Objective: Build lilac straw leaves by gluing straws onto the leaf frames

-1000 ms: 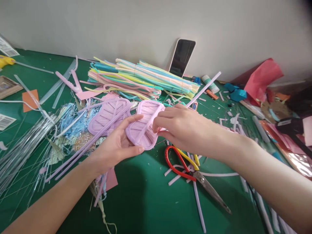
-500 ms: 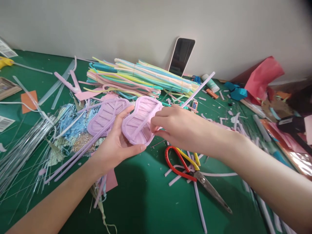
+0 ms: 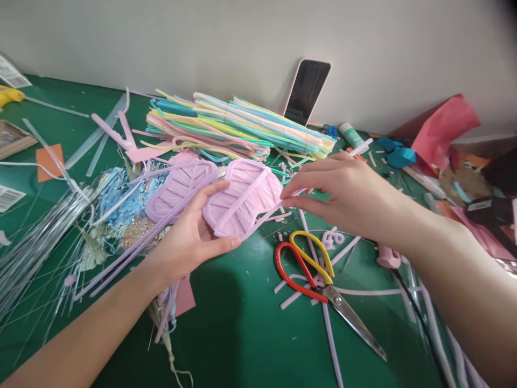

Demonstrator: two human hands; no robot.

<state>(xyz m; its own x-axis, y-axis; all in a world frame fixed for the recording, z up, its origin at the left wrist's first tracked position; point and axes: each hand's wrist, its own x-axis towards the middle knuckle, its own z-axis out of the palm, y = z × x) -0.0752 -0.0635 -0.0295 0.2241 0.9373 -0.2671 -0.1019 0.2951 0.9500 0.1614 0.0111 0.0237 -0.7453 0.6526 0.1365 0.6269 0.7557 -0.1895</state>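
Observation:
My left hand [image 3: 189, 237] grips a lilac wing-shaped piece [image 3: 238, 202] by its left end, thumb in front and fingers behind. Thick fuzzy edging rims it, and ribs cross its pale pleated surface. At the piece's right end, the fingers of my right hand [image 3: 339, 188] pinch a lilac pipe cleaner [image 3: 264, 217] that runs along the lower edge. A pale strip end pokes out above that hand. Just left of the held piece lies a similar lilac piece [image 3: 177, 194] with long pipe-cleaner tails, partly covered by my left fingers. Scissors [image 3: 351, 315] with red and yellow handles lie below my right hand.
Bundles of coloured pipe cleaners [image 3: 242, 121] lie along the wall, with a phone [image 3: 309, 89] leaning behind. Thin wires [image 3: 36, 258] and blue tassels [image 3: 121, 196] spread at left. A pink-handled tool [image 3: 388, 257] with a black cord sits under my right forearm.
My right hand has moved right and away from the held piece, drawing the pipe cleaner out along its lower edge. More of the piece now shows; my left hand stays nearly still.

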